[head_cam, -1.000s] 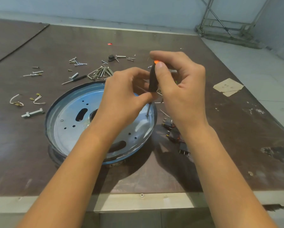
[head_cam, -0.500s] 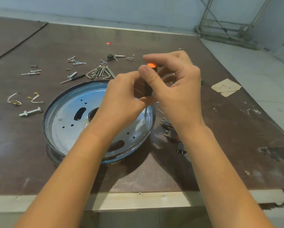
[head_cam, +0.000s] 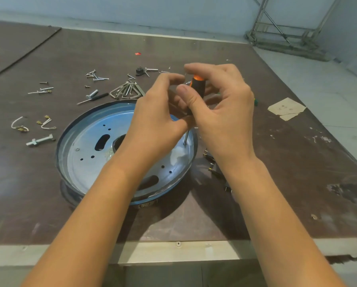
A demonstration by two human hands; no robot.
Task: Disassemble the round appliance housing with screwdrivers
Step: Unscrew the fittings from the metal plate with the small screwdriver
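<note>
Orange-capped and black, the screwdriver (head_cam: 196,94) stands nearly upright, its long axis running from the right hand (head_cam: 221,112) down to the housing (head_cam: 86,154). The right thumb and fingers close round the handle; the left hand (head_cam: 156,119) pinches the shaft just below, its upper fingers curled loosely. The tip meets the plate directly beneath both sets of fingers, near the rim on the right hand's side, presumably on a screw, though none shows. The right hand is nearer the handle, so the turning falls to it. Against half a second ago, the right fingers have shifted round the handle and the orange cap is more exposed.
</note>
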